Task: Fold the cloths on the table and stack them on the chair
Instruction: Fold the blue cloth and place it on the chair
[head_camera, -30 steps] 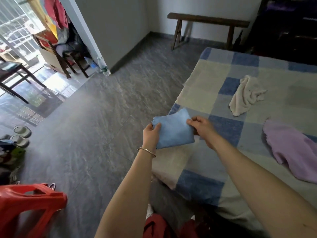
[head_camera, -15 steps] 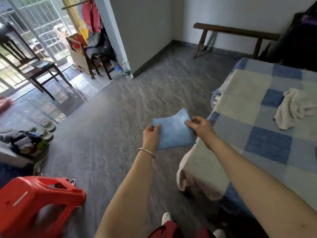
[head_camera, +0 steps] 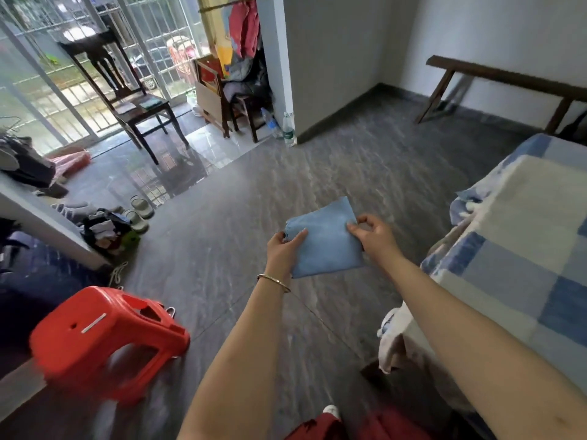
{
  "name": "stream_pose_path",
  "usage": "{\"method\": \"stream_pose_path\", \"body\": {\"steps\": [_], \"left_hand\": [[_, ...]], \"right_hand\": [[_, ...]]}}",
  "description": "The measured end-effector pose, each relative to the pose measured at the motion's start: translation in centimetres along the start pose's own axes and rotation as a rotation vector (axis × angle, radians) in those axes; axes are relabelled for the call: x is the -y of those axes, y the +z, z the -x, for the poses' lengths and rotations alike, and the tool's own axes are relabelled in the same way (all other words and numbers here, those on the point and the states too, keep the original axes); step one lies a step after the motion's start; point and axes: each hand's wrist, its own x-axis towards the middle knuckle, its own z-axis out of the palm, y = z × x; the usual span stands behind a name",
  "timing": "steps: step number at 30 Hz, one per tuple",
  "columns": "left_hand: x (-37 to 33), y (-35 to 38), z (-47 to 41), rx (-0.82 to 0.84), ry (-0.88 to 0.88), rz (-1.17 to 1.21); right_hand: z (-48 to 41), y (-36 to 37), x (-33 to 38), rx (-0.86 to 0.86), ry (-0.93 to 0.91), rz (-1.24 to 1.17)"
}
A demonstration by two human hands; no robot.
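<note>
A folded light-blue cloth (head_camera: 327,242) hangs in the air over the grey floor, held flat between both hands. My left hand (head_camera: 282,250) grips its left edge, a thin bangle on that wrist. My right hand (head_camera: 374,238) pinches its right edge with thumb and fingers. The table (head_camera: 521,236), covered by a blue and cream checked blanket, fills the right side. A red plastic stool (head_camera: 101,341) stands on the floor at the lower left, its seat bare. The other cloths on the table are out of view.
A dark wooden chair (head_camera: 139,109) stands by the barred glass doors at the back left. Clothes and slippers (head_camera: 139,214) lie on the floor at the left. A wooden bench (head_camera: 508,81) runs along the back right wall. Two plastic bottles (head_camera: 287,128) stand at the wall corner.
My view has swung left, away from the table and toward the red stool. The cream and purple cloths have left the view. Both hands carry the blue cloth off the table edge over the floor.
</note>
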Motion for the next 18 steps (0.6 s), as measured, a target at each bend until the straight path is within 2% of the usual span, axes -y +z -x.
{"method": "stream_pose_path", "body": {"steps": [18], "left_hand": [[-2.5, -4.2, -5.3, -0.187, 0.010, 0.016]], "right_hand": [[-6.4, 7.1, 2.4, 0.177, -0.058, 0.002]]}}
